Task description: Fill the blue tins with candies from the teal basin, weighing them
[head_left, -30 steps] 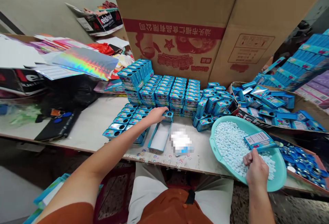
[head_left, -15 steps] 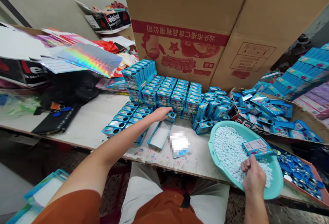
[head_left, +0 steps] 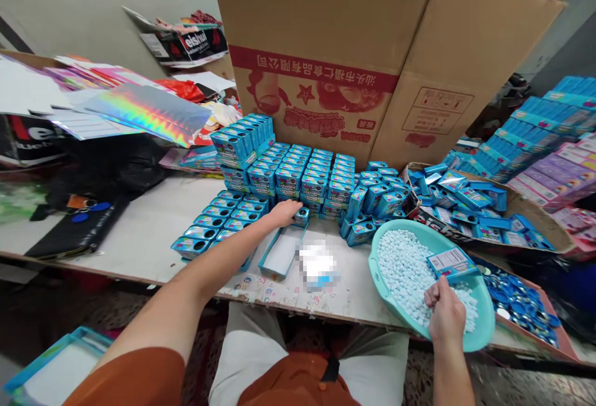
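My left hand reaches forward over the table, its fingers closed on a small blue box with a round dark spot on its end. That box is at the far end of a shallow blue tray with a white bottom. My right hand is closed over a turquoise basin of pale blue candies. Its thumb lies on the lower edge of another blue box, label side up, above the candies; the underside of this grip is hidden.
Rows of blue boxes are stacked behind the tray. A carton of loose blue boxes and a tray of round blue-and-silver pieces lie at the right. A tall cardboard box stands behind; shiny sheets lie at the left.
The whole view has shifted slightly. Both hands keep nearly the same places relative to the blue boxes, tray and basin.
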`<action>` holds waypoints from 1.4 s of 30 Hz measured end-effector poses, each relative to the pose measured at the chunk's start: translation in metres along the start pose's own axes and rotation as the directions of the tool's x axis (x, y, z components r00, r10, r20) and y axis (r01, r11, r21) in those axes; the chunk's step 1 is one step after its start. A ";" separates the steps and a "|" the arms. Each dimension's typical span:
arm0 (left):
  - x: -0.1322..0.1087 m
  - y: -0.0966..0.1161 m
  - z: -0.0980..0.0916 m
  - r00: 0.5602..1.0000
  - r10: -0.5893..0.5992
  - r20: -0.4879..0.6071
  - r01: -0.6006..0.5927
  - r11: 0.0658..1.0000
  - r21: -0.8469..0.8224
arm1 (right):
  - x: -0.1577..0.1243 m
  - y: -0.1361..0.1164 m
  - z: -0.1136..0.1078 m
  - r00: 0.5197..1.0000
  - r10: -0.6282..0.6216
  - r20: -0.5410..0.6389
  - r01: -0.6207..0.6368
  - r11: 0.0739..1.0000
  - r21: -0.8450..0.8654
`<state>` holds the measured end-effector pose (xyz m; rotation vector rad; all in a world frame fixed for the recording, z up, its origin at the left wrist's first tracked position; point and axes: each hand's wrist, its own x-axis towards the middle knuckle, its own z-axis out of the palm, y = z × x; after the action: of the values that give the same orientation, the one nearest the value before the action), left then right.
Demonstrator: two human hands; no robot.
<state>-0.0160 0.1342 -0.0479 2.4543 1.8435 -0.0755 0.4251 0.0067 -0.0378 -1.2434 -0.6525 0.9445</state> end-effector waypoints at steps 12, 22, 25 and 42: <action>-0.008 -0.010 -0.011 0.992 0.070 0.105 -0.070 0.998 -0.012 | 0.000 0.000 0.000 1.000 -0.004 0.018 0.004 1.000 0.008; -0.008 -0.009 -0.023 0.980 0.118 0.160 -0.120 0.993 0.006 | -0.001 0.001 0.000 0.999 -0.031 0.009 0.031 0.999 -0.027; -0.018 -0.002 -0.029 0.982 0.147 0.115 -0.152 0.988 0.028 | -0.002 0.000 0.001 0.999 -0.034 0.002 0.034 0.999 -0.008; 0.060 0.187 -0.074 0.873 -0.355 -0.333 0.283 0.927 -0.248 | 0.000 -0.002 -0.001 1.000 0.008 0.022 -0.010 0.995 0.100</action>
<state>0.1804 0.1458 0.0256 2.1177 2.2695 0.5660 0.4264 0.0057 -0.0358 -1.1502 -0.6093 0.9875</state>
